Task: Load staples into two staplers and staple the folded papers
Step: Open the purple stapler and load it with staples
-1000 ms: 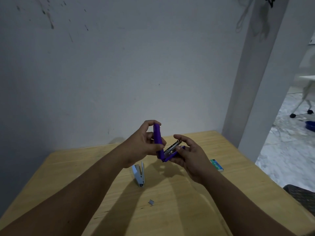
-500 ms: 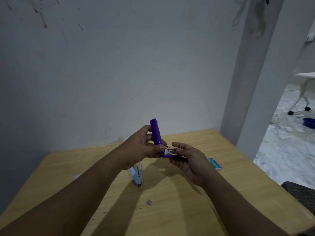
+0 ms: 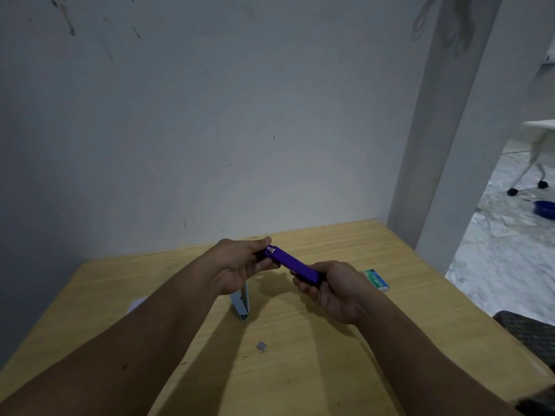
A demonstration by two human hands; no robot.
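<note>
Above a wooden table (image 3: 300, 370), a left hand (image 3: 240, 265) and a right hand (image 3: 333, 291) are each gripping one end of a closed purple stapler (image 3: 292, 265), seemingly finishing its loading, so reaching next for the blue stapler (image 3: 241, 304) lying below looks likely.

- A wooden table (image 3: 420, 319) with a pale yellow top stood pushed against a grey-white wall (image 3: 240, 115).
- The wall bore dark smudges near its top left.
- A white pillar (image 3: 444, 145) rose just past the table's far right corner.
- Beyond the pillar lay a marbled floor (image 3: 504, 253).
- A blue bowl (image 3: 545, 209) sat on that floor, near a white table leg with black castors (image 3: 527, 181).
- A dark woven surface (image 3: 531, 331) showed just off the table's right edge; what it was could not be told.
</note>
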